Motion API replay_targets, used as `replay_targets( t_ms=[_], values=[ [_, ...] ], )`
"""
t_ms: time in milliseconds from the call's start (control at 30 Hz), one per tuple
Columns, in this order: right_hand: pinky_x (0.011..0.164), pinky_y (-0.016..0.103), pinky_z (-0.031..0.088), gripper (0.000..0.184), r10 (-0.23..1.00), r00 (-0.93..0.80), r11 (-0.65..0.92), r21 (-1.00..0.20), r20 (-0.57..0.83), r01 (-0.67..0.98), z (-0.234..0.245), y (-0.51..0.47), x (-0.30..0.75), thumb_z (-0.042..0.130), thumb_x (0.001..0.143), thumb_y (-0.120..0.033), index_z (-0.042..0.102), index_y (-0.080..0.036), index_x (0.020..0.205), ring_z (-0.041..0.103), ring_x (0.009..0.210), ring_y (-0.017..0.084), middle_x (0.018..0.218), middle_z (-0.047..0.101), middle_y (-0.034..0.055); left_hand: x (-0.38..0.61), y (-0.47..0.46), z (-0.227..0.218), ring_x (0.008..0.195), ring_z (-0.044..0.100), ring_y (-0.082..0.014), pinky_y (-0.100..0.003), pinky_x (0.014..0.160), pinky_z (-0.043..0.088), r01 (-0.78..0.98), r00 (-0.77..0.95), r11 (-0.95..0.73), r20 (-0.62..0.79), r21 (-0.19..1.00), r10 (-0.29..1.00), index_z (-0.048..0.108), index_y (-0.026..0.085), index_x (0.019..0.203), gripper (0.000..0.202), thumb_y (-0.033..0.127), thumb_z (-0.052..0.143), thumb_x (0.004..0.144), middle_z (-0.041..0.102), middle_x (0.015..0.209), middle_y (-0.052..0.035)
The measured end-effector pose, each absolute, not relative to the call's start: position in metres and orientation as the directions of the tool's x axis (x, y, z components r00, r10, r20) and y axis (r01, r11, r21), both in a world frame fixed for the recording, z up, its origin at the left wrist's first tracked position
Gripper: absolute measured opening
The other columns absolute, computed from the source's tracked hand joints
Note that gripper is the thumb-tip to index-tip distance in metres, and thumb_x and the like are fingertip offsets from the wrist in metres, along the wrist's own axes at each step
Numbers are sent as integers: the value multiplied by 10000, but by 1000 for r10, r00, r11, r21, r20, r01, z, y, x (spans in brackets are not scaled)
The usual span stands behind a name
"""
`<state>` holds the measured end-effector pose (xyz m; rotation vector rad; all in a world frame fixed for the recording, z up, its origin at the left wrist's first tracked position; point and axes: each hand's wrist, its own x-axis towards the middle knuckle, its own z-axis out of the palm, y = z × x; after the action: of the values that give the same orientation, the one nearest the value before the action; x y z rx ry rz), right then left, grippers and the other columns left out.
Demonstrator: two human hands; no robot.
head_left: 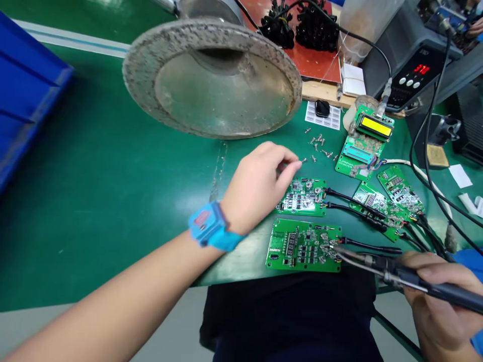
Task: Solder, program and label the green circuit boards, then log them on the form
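Observation:
My right hand (445,296) is wrapped around a black soldering iron (411,276) with a thin metal tube running along it. Its tip reaches the right end of the nearest green circuit board (304,246), where black leads are attached. My left hand (260,181), with a blue wristband (213,226), is closed above the second circuit board (305,198) and covers its left part. Thumb and finger come together beside small loose screws (317,143); whether something is between the fingertips is too small to tell.
A large metal fume hood (226,95) hangs over the green table. Right stand a programmer board (362,146) with a yellow display, more circuit boards (400,188) and a soldering station (415,73) reading 370. A blue bin (26,90) sits left; cables cross the right side.

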<state>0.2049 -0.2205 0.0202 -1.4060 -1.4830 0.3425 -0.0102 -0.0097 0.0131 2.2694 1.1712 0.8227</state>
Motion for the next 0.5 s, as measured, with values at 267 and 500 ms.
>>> replay_targets(
  t_ms=[267,500],
  values=[
    [516,372,541,95,845,122,392,-758,521,522,8,-241,212,576,824,-254,612,-195,890,640,632,214,688,620,36,-20,-68,12,778,552,-154,-302,763,420,363,828,-577,31,731,560,693,210,829,147,262,562,870,636,785,-10],
    [592,370,565,132,856,89,372,-726,509,578,7,-243,203,567,795,-129,623,-178,903,650,676,197,767,636,62,-6,-75,9,761,507,-170,-320,755,387,446,826,-563,-78,695,558,714,211,823,198,310,550,875,597,750,-21]
  ],
)
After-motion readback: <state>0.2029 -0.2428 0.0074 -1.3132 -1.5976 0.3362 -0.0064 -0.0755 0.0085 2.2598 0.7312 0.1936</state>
